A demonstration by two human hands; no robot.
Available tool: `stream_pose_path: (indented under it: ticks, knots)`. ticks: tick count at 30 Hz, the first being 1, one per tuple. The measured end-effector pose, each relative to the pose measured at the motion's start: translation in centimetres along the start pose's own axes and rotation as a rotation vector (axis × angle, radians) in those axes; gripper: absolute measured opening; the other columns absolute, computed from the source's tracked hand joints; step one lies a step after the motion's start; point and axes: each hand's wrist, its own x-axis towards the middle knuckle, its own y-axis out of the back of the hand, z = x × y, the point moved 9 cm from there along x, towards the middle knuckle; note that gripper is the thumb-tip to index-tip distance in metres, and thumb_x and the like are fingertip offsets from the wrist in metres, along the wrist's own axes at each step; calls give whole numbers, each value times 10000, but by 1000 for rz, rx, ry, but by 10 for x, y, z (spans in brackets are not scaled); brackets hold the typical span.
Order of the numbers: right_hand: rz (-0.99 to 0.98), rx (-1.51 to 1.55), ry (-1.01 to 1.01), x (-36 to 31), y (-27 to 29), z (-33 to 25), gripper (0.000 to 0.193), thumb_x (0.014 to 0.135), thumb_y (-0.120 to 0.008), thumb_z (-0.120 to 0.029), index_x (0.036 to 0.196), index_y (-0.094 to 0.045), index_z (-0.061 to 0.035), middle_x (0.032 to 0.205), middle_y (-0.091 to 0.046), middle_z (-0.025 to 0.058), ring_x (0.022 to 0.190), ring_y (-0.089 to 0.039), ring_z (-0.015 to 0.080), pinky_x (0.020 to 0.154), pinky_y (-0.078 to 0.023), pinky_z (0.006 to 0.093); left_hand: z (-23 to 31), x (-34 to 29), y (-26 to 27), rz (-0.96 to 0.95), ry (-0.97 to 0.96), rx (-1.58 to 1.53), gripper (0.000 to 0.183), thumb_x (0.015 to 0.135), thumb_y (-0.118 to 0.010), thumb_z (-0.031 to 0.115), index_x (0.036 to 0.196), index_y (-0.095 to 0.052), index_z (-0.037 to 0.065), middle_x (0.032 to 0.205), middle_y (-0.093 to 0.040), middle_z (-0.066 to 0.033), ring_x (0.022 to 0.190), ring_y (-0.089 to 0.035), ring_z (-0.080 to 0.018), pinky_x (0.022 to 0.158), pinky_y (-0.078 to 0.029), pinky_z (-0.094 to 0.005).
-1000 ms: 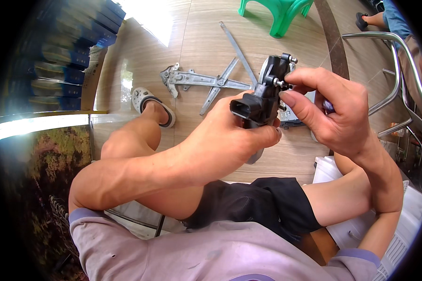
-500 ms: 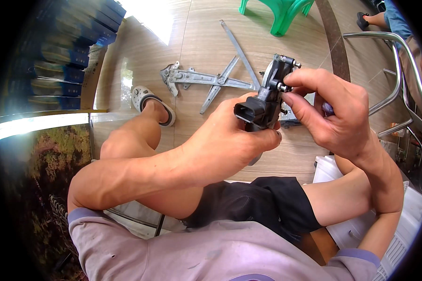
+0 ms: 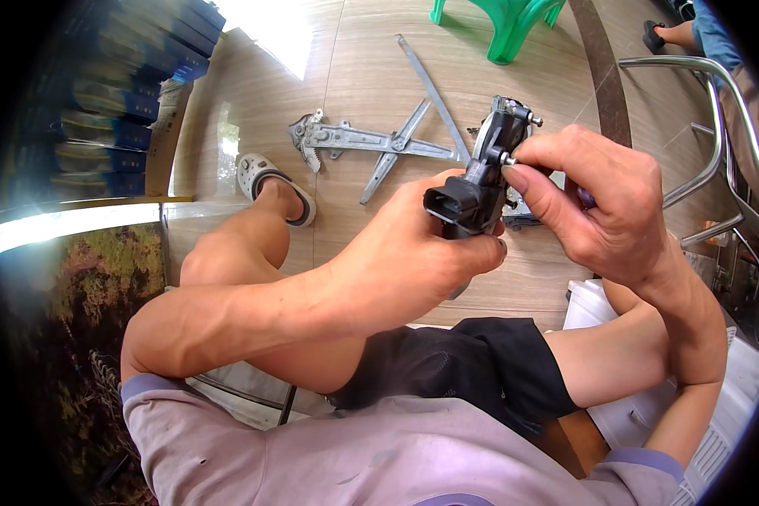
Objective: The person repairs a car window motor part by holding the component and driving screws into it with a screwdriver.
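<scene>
A black window motor with an open plug socket is held up in front of me, its socket end toward me. My left hand wraps round its lower part, thumb along the near side. At its right side, thumb and forefinger of my right hand pinch a small silvery screw. A second screw sticks out higher on the motor. Something small and purple shows under the curled fingers of the right hand; its kind is unclear. Beyond the motor, a grey metal window regulator lies on the floor.
A green plastic stool stands at the far side. Chrome chair legs are on the right, with another person's leg behind. Stacked blue boxes line the left. A white crate sits beside my right thigh.
My right fingertips have shifted slightly, so more of the pinched screw shows. The motor has tilted very little. My left hand keeps its hold.
</scene>
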Motion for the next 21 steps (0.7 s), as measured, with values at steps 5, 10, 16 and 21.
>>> stream_pose_path:
  ticks: [5,10,16,21]
  knots:
    - [8,-4,3,2,1,-1,141,855,-777,-19,978,-707,-22,784,-686,70,518,-516,116,458,-391,262,1,1,1,7,-30,0,159,884,-659,66,1009,-566,35,744,-528,19,629,-454,-58,523,-362,-266]
    - [-11,-22,-43,1,6,1,244,839,-764,13,1070,-704,-33,759,-654,44,532,-491,83,463,-371,249,5,1,1,8,-25,15,159,881,-658,84,1007,-576,33,749,-538,14,635,-458,-60,528,-369,-274]
    - [37,-20,-349,2,46,22,409,917,-591,-13,1326,-598,-28,865,-579,-3,670,-454,38,578,-349,193,4,1,5,22,-44,17,103,882,-658,117,924,-614,34,738,-538,15,633,-445,-71,542,-360,-281]
    - [28,-36,-423,-9,77,37,514,1004,-521,-114,1510,-466,-41,1104,-636,44,861,-526,51,731,-430,185,-2,3,10,39,21,22,97,873,-671,123,885,-630,35,742,-546,13,650,-454,-83,566,-361,-280]
